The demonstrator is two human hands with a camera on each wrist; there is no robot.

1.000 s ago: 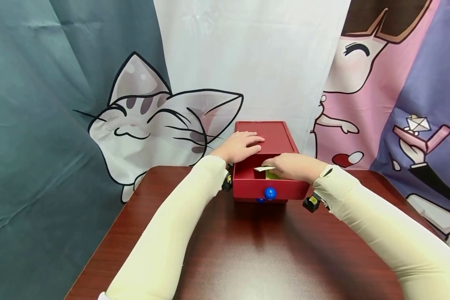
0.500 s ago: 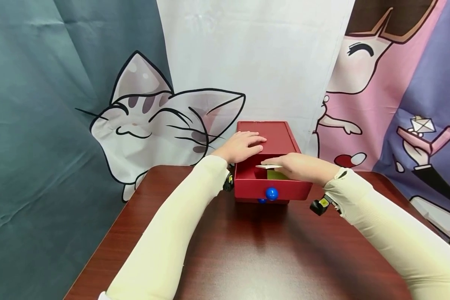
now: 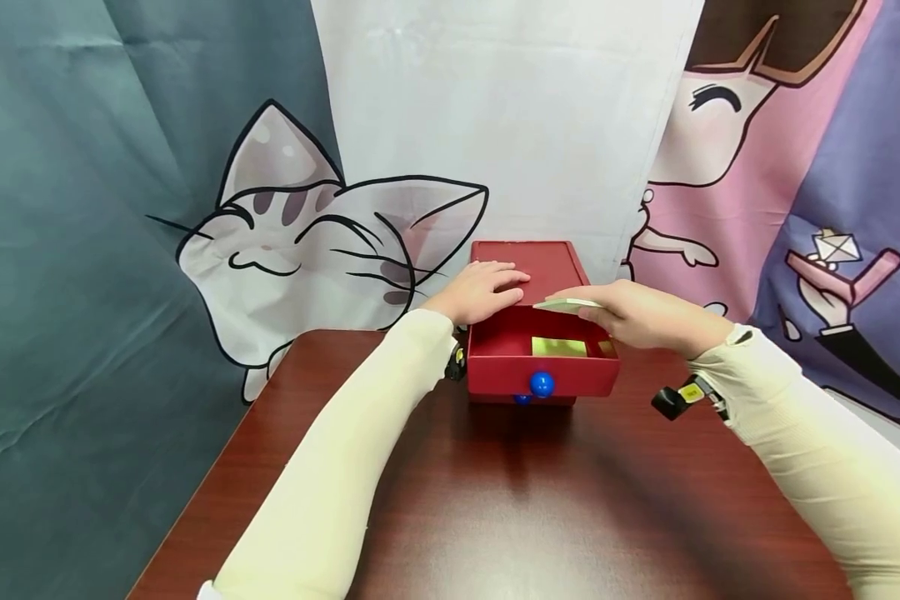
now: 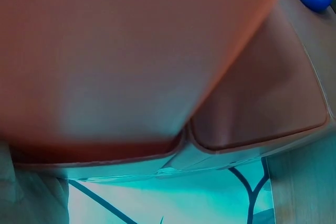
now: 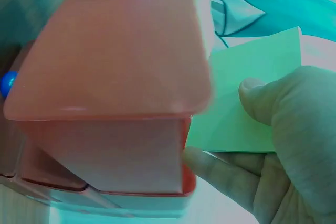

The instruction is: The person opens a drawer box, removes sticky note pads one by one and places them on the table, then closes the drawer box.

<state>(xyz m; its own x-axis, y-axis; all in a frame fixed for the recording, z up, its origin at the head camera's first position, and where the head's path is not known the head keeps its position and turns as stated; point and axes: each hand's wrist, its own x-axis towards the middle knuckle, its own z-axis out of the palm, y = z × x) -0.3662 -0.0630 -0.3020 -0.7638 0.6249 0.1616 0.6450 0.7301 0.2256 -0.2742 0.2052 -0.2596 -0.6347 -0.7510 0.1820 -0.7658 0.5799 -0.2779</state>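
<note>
In the head view my left hand [image 3: 476, 293] rests on the top left of a small red drawer cabinet [image 3: 551, 265], fingers spread and fairly straight. An upper drawer [image 3: 498, 375] with a blue knob [image 3: 542, 384] is pulled out. My right hand [image 3: 645, 317] is above the drawer's right side, pinching a thin pale-green sticky note pad [image 3: 567, 306]. The right wrist view shows the thumb pressing on the face of this square pad [image 5: 226, 93], with fingers behind it. Inside the drawer lies a yellow-green sticky note pad [image 3: 558, 347]. The left hand is not seen in the left wrist view.
A lower drawer's blue knob [image 3: 522, 399] shows beneath the pulled-out drawer. The cabinet stands near the back of a dark red-brown wooden table [image 3: 495, 500]. Behind it hangs a printed curtain [image 3: 412, 100] with cartoon figures.
My right hand has risen out of the drawer, moving up and right with the pale-green pad. More of the yellow-green pad in the drawer is visible. My left hand stays put.
</note>
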